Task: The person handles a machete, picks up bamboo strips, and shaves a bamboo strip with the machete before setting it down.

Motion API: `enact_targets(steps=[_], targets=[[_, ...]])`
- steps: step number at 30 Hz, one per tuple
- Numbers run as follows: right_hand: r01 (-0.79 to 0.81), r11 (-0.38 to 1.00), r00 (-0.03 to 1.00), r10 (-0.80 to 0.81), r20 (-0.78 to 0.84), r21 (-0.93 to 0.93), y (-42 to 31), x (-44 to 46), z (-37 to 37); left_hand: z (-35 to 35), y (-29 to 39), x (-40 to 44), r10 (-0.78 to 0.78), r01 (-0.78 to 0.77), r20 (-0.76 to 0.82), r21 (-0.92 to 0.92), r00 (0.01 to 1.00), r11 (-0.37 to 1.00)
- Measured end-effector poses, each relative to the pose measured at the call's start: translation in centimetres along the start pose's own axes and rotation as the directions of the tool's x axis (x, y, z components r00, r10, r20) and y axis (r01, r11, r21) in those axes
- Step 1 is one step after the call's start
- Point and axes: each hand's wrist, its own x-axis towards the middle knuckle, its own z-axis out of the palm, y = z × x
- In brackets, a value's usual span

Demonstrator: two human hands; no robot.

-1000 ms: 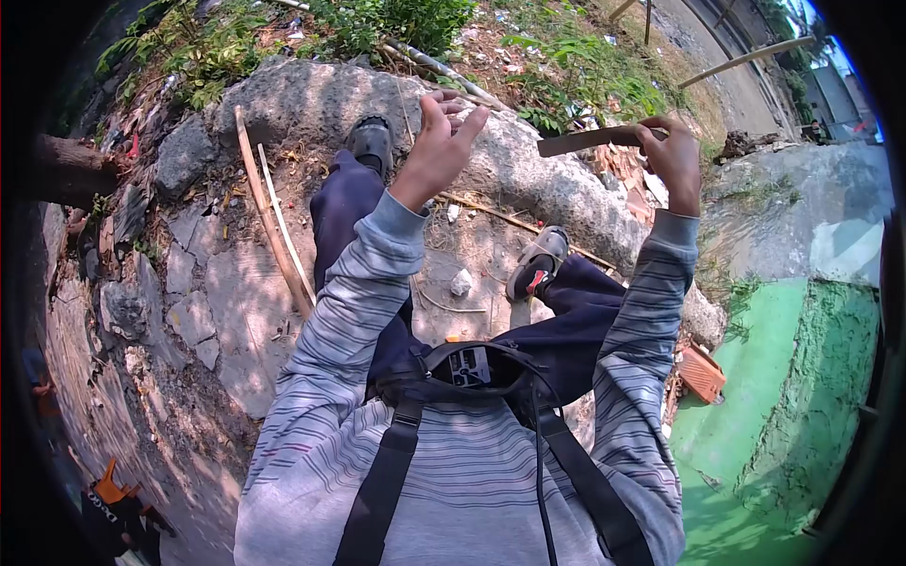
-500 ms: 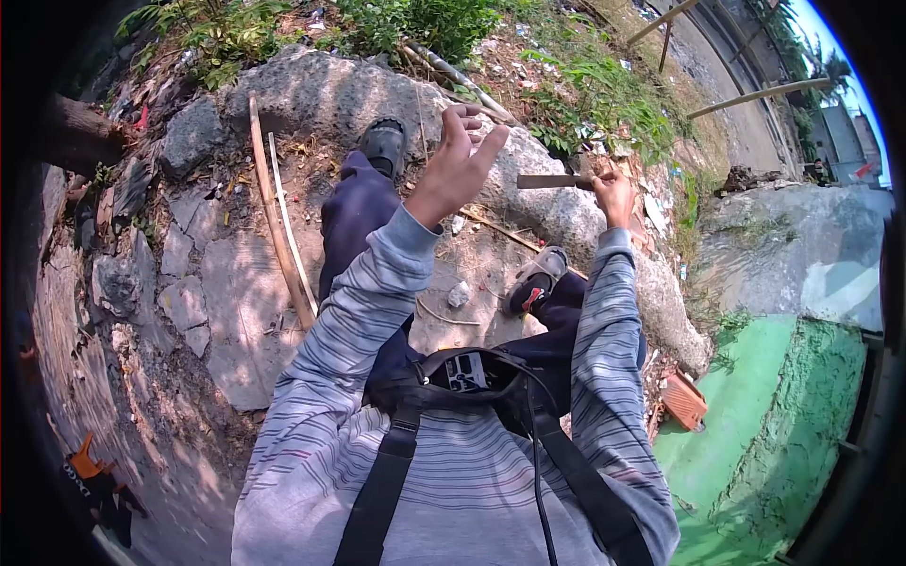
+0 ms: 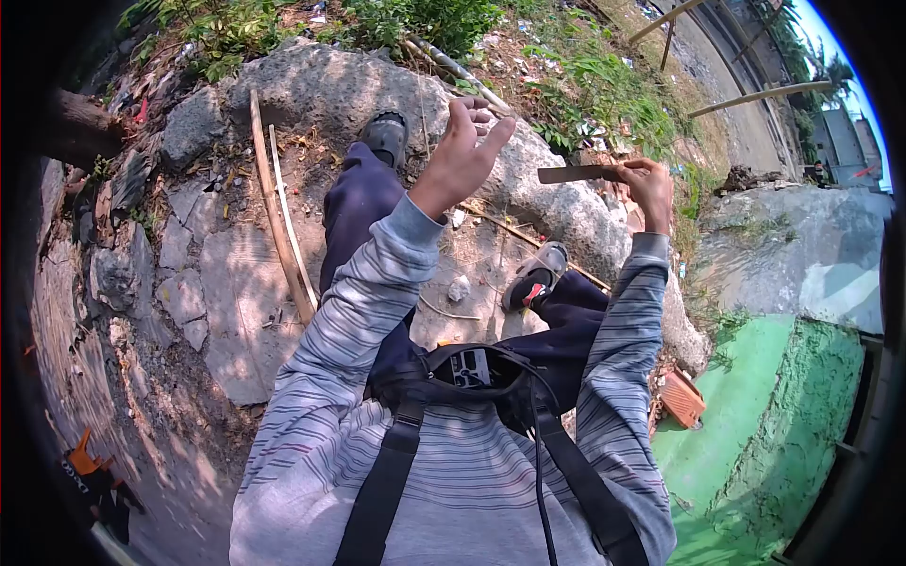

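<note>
We use the rough concrete ledge [image 3: 311,90] as the reference for all positions. In our right hand [image 3: 649,193] we grip a flat, square-ended blade [image 3: 576,174] at one end, with thumb and fingers closed on it; the blade is raised above the right-hand part of the ledge. Its long axis runs nearly level from side to side, and its free end points left, toward our left hand [image 3: 457,162]. We hold the left hand raised over the middle of the ledge, apart from the blade, with the fingers partly curled and the thumb spread away from them. On the near side of the ledge, a thick wooden stick [image 3: 269,184] and a thinner pale stick [image 3: 287,217] lie side by side, their long axes running away from us toward the ledge. A small pale stone [image 3: 460,288] rests on the ground nearer to us than the ledge. Green plants [image 3: 613,94] grow on its far side. An orange-brown block [image 3: 681,398] lies near its right end.
</note>
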Motion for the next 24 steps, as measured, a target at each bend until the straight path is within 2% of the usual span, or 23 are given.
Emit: enact_targets(steps=[1,3,5,8,11,12,13,14,15,16,17,19,21,23,24], targets=[[0.007,0.999,1.0,-0.008,-0.026,-0.037,-1.1,-0.1,-3.0,-0.1,0.1,0.0,0.002,-0.002,0.002,-0.018,1.0,1.0],[-0.067,0.996,0.998,0.066,0.025,0.066,-3.1,0.2,-9.4,-0.4,0.3,-0.1,-0.018,0.018,0.007,0.001,1.0,1.0],[-0.028,0.993,1.0,0.028,-0.005,0.112,-4.7,-0.3,-14.7,-0.5,0.9,-0.2,0.002,-0.002,0.004,-0.013,1.0,1.0],[-0.006,0.997,1.0,0.005,0.014,0.071,-6.5,0.4,-17.8,-0.4,1.0,-0.2,0.015,-0.015,0.0,0.001,1.0,1.0],[-0.036,0.998,0.999,0.033,0.043,0.057,-6.8,3.0,-11.1,-0.4,0.1,0.4,0.044,-0.043,-0.021,0.031,0.999,0.999],[-0.034,0.999,0.999,0.033,0.036,0.017,-6.7,3.9,-5.8,-0.3,0.1,0.3,0.045,-0.044,-0.025,0.04,0.999,0.998],[-0.049,0.997,0.998,0.05,0.032,-0.052,-3.9,6.1,3.1,-0.2,0.1,0.0,0.045,-0.044,-0.023,0.045,0.999,0.998],[0.065,0.963,0.997,-0.072,-0.017,-0.26,-2.6,4.7,10.2,-0.3,0.1,0.1,0.019,-0.018,-0.019,0.034,1.0,0.999],[-0.086,0.97,0.992,0.062,-0.11,-0.227,-3.9,4.5,10.7,-0.4,0.4,-0.1,0.029,-0.028,-0.028,0.039,0.999,0.999],[-0.057,0.991,0.998,0.054,-0.024,-0.12,-4.2,5.1,11.6,-0.7,0.8,0.2,0.036,-0.034,-0.037,0.054,0.999,0.998],[0.056,0.988,0.998,-0.059,-0.017,-0.147,-4.2,5.5,12.4,-0.6,0.8,-0.1,0.024,-0.022,-0.034,0.059,0.999,0.998],[-0.045,0.99,0.998,0.04,-0.042,-0.133,-4.2,4.6,11.4,-0.5,0.4,-0.1,0.051,-0.051,-0.033,0.008,0.998,0.999],[0.037,0.975,0.995,-0.056,-0.083,-0.22,-3.2,4.4,11.6,-0.7,0.7,-0.4,0.035,-0.034,-0.032,0.039,0.999,0.999],[0.057,0.978,0.997,-0.068,-0.044,-0.202,-1.5,4.4,11.7,-0.8,0.7,-0.5,0.045,-0.043,-0.032,0.054,0.998,0.998],[0.081,0.989,0.997,-0.08,0.014,-0.12,-0.4,4.4,11.5,-0.9,0.9,-0.5,0.041,-0.04,-0.028,0.051,0.999,0.998]])
